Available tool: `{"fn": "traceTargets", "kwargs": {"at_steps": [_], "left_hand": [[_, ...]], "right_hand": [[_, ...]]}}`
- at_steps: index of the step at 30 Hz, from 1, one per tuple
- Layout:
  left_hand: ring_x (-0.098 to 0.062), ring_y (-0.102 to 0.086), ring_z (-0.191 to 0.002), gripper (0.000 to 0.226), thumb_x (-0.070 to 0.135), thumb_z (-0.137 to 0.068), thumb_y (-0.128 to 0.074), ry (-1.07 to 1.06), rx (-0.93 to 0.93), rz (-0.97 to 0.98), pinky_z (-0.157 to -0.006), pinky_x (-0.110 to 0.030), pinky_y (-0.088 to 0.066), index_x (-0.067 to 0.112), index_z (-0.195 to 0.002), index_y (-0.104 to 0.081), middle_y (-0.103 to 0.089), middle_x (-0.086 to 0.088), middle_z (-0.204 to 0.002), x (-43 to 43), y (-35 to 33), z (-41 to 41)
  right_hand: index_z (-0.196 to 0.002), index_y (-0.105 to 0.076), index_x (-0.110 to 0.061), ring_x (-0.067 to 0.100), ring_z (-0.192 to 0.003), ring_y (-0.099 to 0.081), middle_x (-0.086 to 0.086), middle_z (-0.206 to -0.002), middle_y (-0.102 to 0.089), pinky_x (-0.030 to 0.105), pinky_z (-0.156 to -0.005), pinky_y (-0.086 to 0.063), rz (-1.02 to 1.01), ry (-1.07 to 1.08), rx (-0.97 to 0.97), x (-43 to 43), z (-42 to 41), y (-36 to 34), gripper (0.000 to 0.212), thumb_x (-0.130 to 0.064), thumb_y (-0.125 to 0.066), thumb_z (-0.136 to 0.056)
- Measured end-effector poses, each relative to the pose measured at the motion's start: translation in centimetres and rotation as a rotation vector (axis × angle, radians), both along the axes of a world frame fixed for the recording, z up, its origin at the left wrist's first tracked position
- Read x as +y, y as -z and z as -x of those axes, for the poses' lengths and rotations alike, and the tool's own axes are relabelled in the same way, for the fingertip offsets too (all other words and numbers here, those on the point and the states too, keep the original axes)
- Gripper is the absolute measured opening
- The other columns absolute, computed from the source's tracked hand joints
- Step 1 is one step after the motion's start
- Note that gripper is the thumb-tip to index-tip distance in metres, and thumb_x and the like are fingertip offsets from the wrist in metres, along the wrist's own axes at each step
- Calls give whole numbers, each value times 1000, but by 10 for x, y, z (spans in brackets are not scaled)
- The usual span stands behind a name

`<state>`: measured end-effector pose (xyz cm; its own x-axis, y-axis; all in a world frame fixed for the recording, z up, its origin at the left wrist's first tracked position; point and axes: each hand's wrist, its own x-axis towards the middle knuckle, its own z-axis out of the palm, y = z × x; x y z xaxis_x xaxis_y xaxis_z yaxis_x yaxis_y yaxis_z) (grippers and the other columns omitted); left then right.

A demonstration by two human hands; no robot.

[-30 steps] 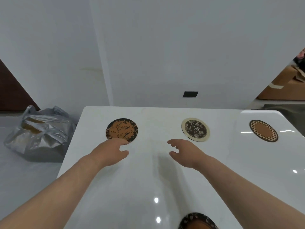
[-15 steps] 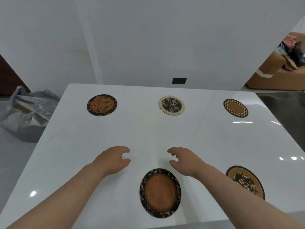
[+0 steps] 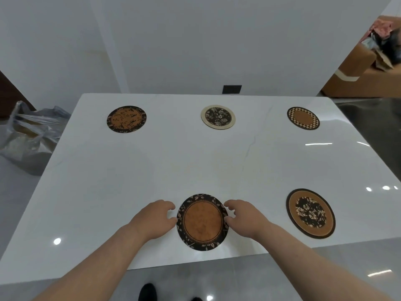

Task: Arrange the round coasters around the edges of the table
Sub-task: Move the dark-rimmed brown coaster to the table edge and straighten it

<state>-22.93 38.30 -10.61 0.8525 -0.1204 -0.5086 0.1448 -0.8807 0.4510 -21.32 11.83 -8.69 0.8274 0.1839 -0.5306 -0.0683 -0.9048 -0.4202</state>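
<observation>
Several round coasters lie flat on the white table (image 3: 152, 170). Along the far edge are a black-and-orange coaster (image 3: 126, 119), a cream-rimmed floral coaster (image 3: 218, 116) and a checker-rimmed coaster (image 3: 303, 118). Near the front edge lies a brown coaster with a dark floral middle (image 3: 310, 212). A leaf-rimmed orange coaster (image 3: 202, 222) sits front centre between my hands. My left hand (image 3: 155, 218) touches its left rim with curled fingers. My right hand (image 3: 244, 217) touches its right rim the same way. The coaster rests flat on the table.
A crumpled silver plastic bag (image 3: 30, 135) sits on the floor left of the table. A cardboard box (image 3: 364, 68) with clutter stands at the back right. A white wall with a dark socket (image 3: 231, 89) is behind the table. My shoes (image 3: 147, 292) show below the front edge.
My hands have pulled back from the far left coaster toward the front edge and now flank the leaf-rimmed coaster. The view has tilted down, revealing the front coasters.
</observation>
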Motion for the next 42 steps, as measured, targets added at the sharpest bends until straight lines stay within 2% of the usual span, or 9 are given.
{"fn": "traceTargets", "kwargs": {"at_steps": [4,7,10,12,15,18,21,26,42], "left_hand": [[-14,-54,-96,36,33,-89,-56,-47,28,112,-79,-23,-42,18,-121,-61,-61,1,-110,-10,9,12],[-15,-55,-79,23,29,-84,-57,-161,44,214,-71,-28,-43,14,-99,-68,-64,-6,-90,-14,14,16],[-23,-59,-76,28,27,-81,-55,-287,72,315,-69,-31,-43,3,-91,-66,-66,-12,-86,-19,19,16],[-19,-52,-68,22,20,-82,-55,-374,101,384,-67,-30,-41,-1,-85,-63,-57,-8,-77,-23,18,16],[-20,-51,-75,23,4,-84,-57,-544,136,522,-72,-34,-47,19,-69,-50,-50,-8,-85,-26,18,14],[-21,-57,-74,22,-7,-83,-59,-659,157,615,-75,-36,-54,15,-78,-59,-59,-9,-85,-25,21,15],[-16,-57,-69,27,-8,-79,-62,-584,119,566,-69,-31,-54,12,-97,-65,-58,-3,-77,-25,23,18],[-19,-59,-68,27,-13,-81,-55,-641,83,608,-56,-26,-55,11,-94,-61,-55,-9,-77,-14,15,16],[-20,-65,-72,25,-11,-81,-56,-905,-43,606,-59,-29,-55,9,-92,-66,-67,-11,-85,142,5,8]], "right_hand": [[-126,-58,-15,19,-108,-58,4,-118,-62,27,-90,-44,-49,84,14,1,11,9,38,-22,-56,-89],[-94,-65,-9,22,-89,-61,6,-96,-66,32,-77,-47,-76,177,-1,4,15,17,16,-19,-58,-84],[-62,-44,-14,17,-61,-46,0,-66,-51,28,-58,-36,-121,261,1,8,15,18,23,-13,-57,-81],[-68,-46,-18,13,-60,-48,-2,-67,-53,25,-58,-39,-204,356,39,9,15,19,19,-13,-59,-81],[-93,-64,-6,19,-71,-57,8,-81,-58,37,-69,-50,-319,531,94,8,15,26,19,-15,-64,-76],[-84,-65,7,19,-66,-58,11,-76,-61,42,-69,-56,-354,590,98,13,16,31,17,-9,-64,-79],[-80,-67,-6,15,-63,-57,4,-71,-63,24,-58,-48,-357,574,41,20,17,29,7,-5,-61,-84],[-79,-67,-12,13,-57,-60,3,-69,-67,24,-58,-49,-386,576,-40,34,10,25,7,-9,-64,-85],[-72,-61,-8,15,-49,-55,6,-60,-61,36,-61,-58,-441,436,43,173,-23,21,9,-6,-61,-82]]}}
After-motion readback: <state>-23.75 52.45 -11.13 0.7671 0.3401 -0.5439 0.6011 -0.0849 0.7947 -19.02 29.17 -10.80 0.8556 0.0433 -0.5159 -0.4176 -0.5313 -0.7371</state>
